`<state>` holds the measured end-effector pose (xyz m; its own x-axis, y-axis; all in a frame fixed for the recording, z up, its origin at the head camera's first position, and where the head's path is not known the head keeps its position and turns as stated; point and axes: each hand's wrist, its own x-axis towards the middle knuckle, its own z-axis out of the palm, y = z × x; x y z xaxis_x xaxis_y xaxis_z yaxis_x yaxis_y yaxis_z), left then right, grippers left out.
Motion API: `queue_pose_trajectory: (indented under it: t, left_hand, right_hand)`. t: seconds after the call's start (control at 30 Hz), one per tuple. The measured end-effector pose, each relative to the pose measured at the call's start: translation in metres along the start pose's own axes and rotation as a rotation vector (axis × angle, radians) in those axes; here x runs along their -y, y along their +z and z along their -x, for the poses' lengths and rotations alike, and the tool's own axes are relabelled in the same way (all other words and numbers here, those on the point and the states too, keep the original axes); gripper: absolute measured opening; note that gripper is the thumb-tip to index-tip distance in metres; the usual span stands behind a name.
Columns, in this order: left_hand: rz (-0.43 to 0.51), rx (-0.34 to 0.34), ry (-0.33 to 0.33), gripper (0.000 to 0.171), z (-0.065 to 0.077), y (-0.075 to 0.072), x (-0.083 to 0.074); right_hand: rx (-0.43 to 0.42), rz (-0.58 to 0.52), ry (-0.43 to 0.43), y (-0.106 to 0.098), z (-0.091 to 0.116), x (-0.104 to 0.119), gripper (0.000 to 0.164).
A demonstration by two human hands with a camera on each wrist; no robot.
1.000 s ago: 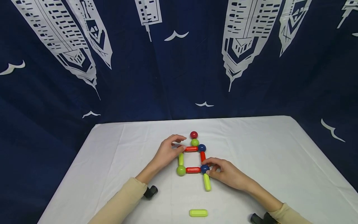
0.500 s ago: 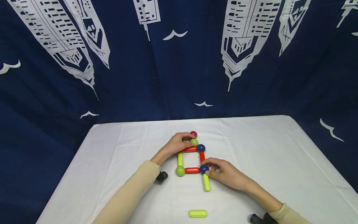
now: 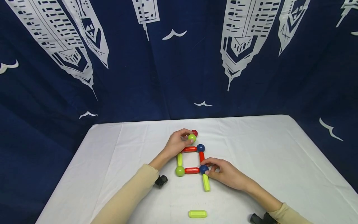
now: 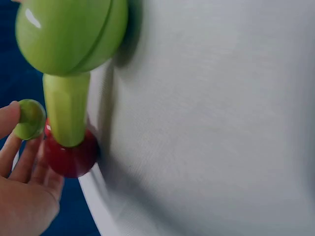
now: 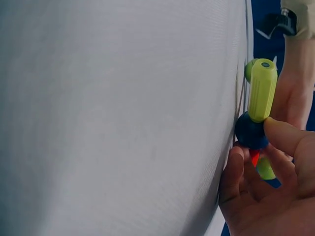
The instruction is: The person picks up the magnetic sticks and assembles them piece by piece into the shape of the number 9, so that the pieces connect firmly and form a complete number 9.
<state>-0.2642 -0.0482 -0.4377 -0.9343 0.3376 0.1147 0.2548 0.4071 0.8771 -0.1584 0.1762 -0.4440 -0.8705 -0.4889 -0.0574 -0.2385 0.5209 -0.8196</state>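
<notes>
My left hand (image 3: 176, 143) pinches a small lime-green ball (image 3: 191, 137) between thumb and fingers, above the far side of a square of rods and balls. My right hand (image 3: 227, 174) pinches the blue ball (image 3: 204, 169) at the square's near right corner. From that ball a yellow-green rod (image 5: 263, 91) sticks out toward the near side. Red rods (image 3: 192, 170) form three sides, and a yellow-green rod (image 3: 180, 159) the left one. Another blue ball (image 3: 200, 148) and a large green ball (image 3: 180, 171) sit at corners. A red corner ball (image 4: 71, 155) shows in the left wrist view.
A loose red ball (image 3: 194, 133) lies just behind the left fingertips. Near the front lies a separate yellow-green rod (image 3: 197, 214). White cloth (image 3: 251, 137) covers the table, with a dark blue printed curtain (image 3: 179, 77) behind it.
My left hand has left the far left corner, taken hold of the small green ball and drawn it back, away from the far red rod. My right hand stays on the blue ball.
</notes>
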Motion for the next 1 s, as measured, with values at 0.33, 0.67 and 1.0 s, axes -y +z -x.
queue_pose_trajectory:
  t: [0.33,0.67,1.0]
  left_hand:
    - [0.082,-0.02,0.121,0.038,0.052,-0.004,-0.021]
    - [0.29,0.15,-0.051,0.031,0.116,0.011,-0.035]
    - [0.29,0.273,-0.169,0.027,0.151,0.034,-0.03]
  right_hand:
    - [-0.003,0.011,0.0,-0.001,-0.001,0.002,0.03]
    - [0.013,-0.001,0.0,0.0,0.0,0.0,0.029]
    - [0.014,-0.01,0.007,-0.002,-0.001,0.003,0.028]
